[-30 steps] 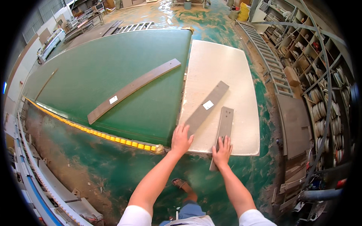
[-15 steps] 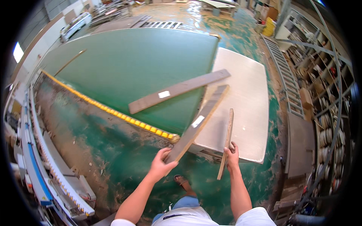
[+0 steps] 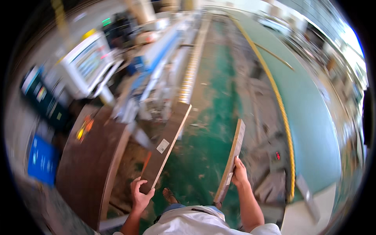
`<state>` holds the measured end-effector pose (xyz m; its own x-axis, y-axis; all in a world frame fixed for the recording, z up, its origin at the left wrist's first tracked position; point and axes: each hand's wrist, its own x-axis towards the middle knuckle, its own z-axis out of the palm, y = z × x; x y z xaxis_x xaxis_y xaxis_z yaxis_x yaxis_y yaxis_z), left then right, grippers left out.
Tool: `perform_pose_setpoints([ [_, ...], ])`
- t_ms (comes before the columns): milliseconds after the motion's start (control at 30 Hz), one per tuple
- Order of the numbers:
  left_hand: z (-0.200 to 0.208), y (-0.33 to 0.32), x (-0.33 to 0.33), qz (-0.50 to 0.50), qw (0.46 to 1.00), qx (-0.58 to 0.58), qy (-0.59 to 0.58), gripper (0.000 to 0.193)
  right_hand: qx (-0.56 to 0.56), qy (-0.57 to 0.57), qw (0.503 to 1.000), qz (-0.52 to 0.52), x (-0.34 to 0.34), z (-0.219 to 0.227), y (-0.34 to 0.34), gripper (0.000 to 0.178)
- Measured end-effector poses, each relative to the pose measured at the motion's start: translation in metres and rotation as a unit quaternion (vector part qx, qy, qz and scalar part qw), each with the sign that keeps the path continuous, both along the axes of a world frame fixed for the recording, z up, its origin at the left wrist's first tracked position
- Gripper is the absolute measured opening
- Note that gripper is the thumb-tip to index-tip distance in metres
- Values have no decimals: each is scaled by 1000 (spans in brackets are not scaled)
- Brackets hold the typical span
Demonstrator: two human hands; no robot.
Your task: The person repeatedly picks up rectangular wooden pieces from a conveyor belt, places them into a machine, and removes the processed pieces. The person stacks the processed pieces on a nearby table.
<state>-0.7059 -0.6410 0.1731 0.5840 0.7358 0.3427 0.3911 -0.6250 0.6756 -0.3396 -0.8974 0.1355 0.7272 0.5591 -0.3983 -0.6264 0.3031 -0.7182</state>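
Note:
My left hand [image 3: 141,195] grips the near end of a brown wooden board [image 3: 167,135] that has a white label on its face and a pale edge. That board points away from me, above the floor. In my right hand [image 3: 239,172] is a second, narrower-looking wooden strip [image 3: 231,157], held near its middle and turned so its light edge shows. The two pieces are apart, one on each side of my body. Closest to the left-hand board is a brown panel stack [image 3: 92,164] with small orange and yellow items on top.
A white control console [image 3: 87,64] with a screen stands at the far left, near a long blue-and-white machine [image 3: 156,55]. To the right runs a green table [image 3: 309,117] edged with yellow rollers [image 3: 282,113]. Another board [image 3: 308,199] lies at its near corner. Green floor [image 3: 211,133] stretches between.
I have turned left, away from the green table and pale sheet, toward the machine and console. Both boards have come along in my hands.

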Motion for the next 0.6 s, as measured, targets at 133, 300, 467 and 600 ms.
perform_pose_setpoints([
  [133, -43, 64, -129, 194, 981, -1, 1, 47, -3, 26, 997, 72, -59, -4, 229, 22],
  [300, -53, 91, -218, 364, 929, -39, 56, 46, -91, -28, 968, 234, -81, -39, 462, 16],
  [467, -61, 131, -235, 403, 907, -54, 110, 54, -133, -42, 940, 312, -51, -88, 642, 16],
  [600, -90, 176, -220, 430, 892, -50, 131, 63, -150, -74, 941, 296, -44, -77, 724, 22],
])
